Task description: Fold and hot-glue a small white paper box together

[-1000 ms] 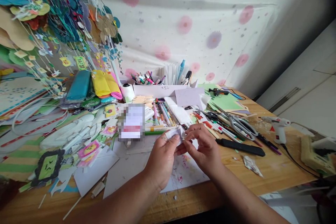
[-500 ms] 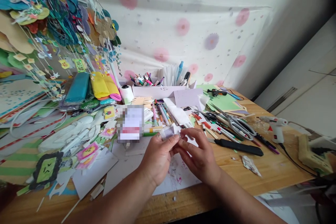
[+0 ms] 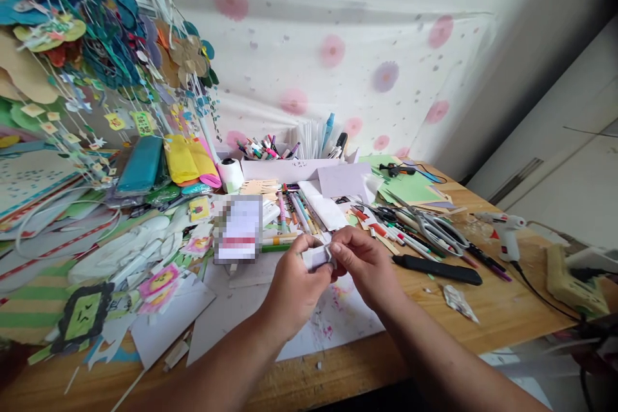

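Note:
Over the middle of a wooden table (image 3: 487,309), my left hand (image 3: 294,283) and my right hand (image 3: 364,264) meet on a small folded piece of white paper (image 3: 316,257). Both hands pinch it, fingers curled, the left from its left side and the right from its right end. Under the hands lies a white sheet (image 3: 338,322) smeared with pink marks. Just beyond them is a scatter of coloured pens (image 3: 297,209).
A black utility knife (image 3: 437,268), scissors (image 3: 441,230) and a white glue gun (image 3: 505,232) lie to the right. A white box of markers (image 3: 290,164) stands at the back. Paper crafts hang and pile up on the left (image 3: 96,77). A crumpled scrap (image 3: 458,302) lies near the front.
Both hands have closed tighter on the paper piece, the right fingers curling over its end. The paper looks more folded and compact than a second ago.

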